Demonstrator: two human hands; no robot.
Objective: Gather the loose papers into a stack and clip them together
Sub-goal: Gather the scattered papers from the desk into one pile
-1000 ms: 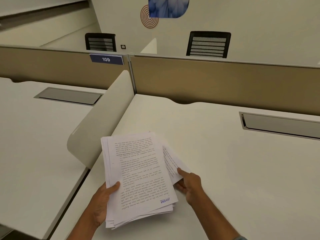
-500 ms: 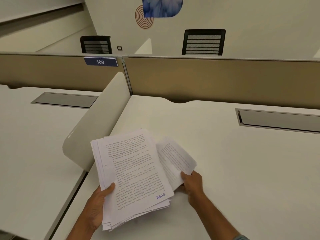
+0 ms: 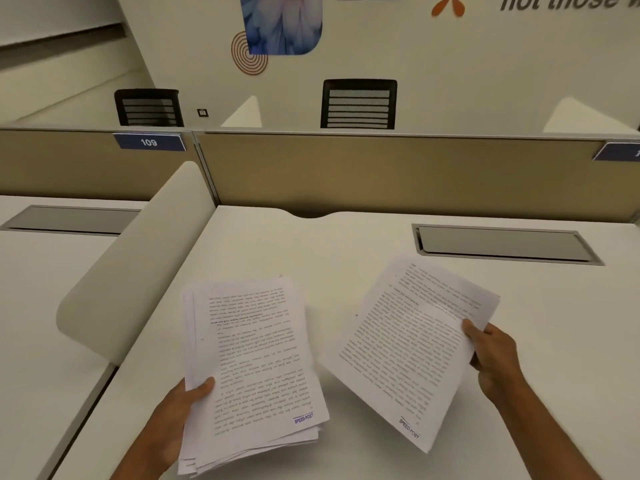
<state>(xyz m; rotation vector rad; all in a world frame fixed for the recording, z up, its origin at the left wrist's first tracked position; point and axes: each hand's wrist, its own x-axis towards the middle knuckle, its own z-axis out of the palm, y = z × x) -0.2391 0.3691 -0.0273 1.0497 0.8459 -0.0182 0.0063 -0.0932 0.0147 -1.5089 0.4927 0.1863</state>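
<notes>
My left hand (image 3: 173, 420) grips an uneven stack of printed white papers (image 3: 252, 368) at its left edge, thumb on top, just above the white desk (image 3: 346, 244). My right hand (image 3: 491, 355) pinches a separate printed sheet (image 3: 405, 348) at its right edge and holds it tilted, apart from the stack and to its right. Both top pages carry a blue "SPEED-POST" stamp at the near corner. No clip is in view.
A rounded white side divider (image 3: 138, 265) rises left of the stack. A tan partition (image 3: 381, 174) closes the desk's far edge. A grey cable hatch (image 3: 502, 244) lies flush at the far right. Two black chairs (image 3: 358, 103) stand beyond.
My right hand has pulled one sheet out from beside the stack and carried it to the right, so a gap now separates it from the stack. The left hand keeps its grip.
</notes>
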